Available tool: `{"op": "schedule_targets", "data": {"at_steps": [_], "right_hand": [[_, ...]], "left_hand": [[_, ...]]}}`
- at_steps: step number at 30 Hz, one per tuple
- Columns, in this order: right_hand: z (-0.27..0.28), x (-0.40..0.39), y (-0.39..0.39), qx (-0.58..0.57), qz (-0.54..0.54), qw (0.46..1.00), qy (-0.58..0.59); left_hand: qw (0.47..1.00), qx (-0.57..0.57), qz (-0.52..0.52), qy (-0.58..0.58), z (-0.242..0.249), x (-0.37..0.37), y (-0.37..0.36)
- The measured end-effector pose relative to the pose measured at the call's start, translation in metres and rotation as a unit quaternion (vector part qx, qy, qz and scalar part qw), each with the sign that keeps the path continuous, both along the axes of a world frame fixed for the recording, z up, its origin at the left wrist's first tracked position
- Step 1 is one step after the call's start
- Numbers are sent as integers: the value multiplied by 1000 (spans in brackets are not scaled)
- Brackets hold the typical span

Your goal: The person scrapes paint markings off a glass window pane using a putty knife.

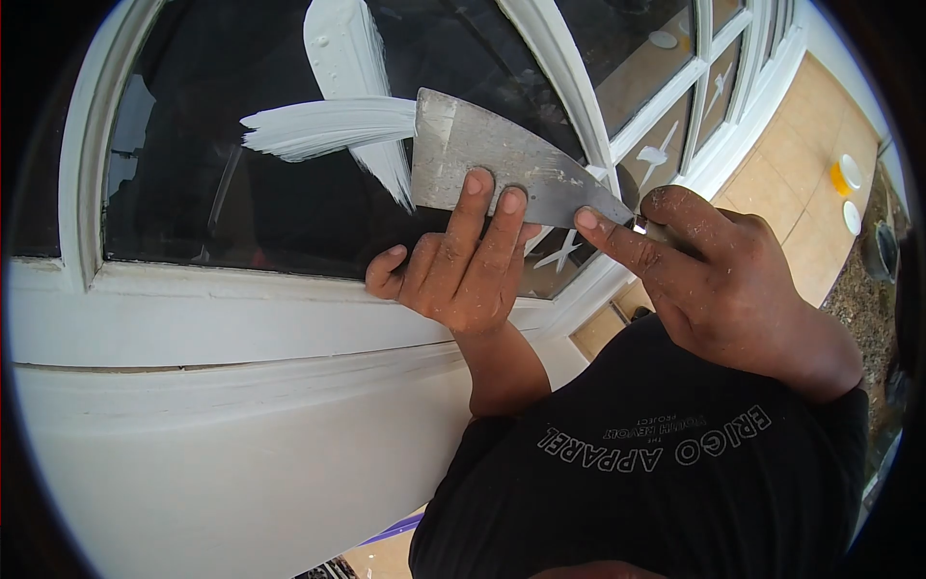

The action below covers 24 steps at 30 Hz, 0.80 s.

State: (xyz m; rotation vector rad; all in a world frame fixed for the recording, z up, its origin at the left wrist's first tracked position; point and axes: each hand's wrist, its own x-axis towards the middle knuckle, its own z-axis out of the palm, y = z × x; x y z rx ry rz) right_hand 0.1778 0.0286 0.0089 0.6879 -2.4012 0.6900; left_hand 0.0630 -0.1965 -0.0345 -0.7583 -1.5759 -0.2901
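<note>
My right hand (719, 275) is closed around the handle of a putty knife (482, 145), its index finger stretched along the base of the blade. The wide metal blade lies over the dark window glass (260, 212), its left edge at the end of a white paint stroke (328, 127). That stroke crosses another white stroke (342, 53), forming an X on the pane. My left hand (468, 261) has its fingers spread, with two fingertips pressed on the blade. Most of the handle is hidden in my right hand.
A white window frame (260, 280) surrounds the pane, with a white wall (222, 454) below. Farther panes on the right bear smaller white marks (656, 154). On the tiled floor (791, 154) stand a yellow-and-white tub (846, 175) and a white lid (852, 218). A dark bucket (881, 251) sits beyond.
</note>
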Motion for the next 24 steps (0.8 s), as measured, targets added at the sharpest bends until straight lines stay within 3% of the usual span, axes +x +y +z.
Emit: {"op": "schedule_targets", "data": {"at_steps": [24], "right_hand": [[-2,2,-4,-8,2,999,-33]], "left_hand": [[1000,-26,8,-14,-3,1,-6]]}}
